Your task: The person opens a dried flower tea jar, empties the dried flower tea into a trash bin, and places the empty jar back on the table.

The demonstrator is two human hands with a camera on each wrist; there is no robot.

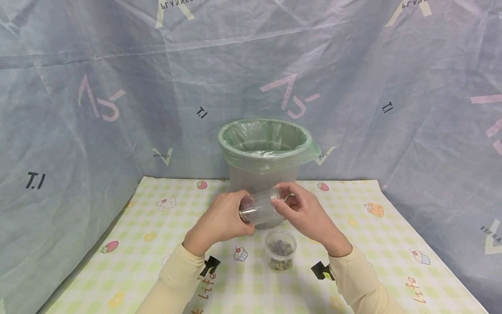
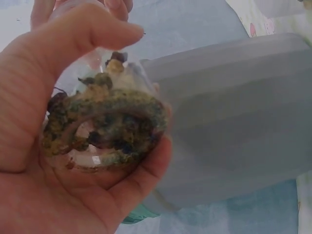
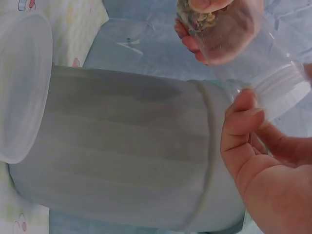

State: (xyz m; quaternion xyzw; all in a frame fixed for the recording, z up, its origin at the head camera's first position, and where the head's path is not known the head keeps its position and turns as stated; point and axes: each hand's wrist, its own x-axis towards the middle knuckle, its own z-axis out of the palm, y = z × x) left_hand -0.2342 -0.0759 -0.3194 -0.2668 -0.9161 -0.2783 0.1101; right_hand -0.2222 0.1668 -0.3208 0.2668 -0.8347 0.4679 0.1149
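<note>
Left grip (image 1: 224,216), right grip (image 1: 310,212); clear jar (image 1: 261,207) between

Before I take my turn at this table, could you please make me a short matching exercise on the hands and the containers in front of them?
Column one
1. Left hand
2. Right hand
3. Small tub
4. Green bag

Column two
A. Stands on the tablecloth, in front of the bin
B. Holds the ridged end of the tilted clear jar
C. Lines the grey bin and folds over its rim
D. Grips the jar's end where the dark and yellowish pieces lie

Right pairs: 1-D, 2-B, 3-A, 4-C
</note>
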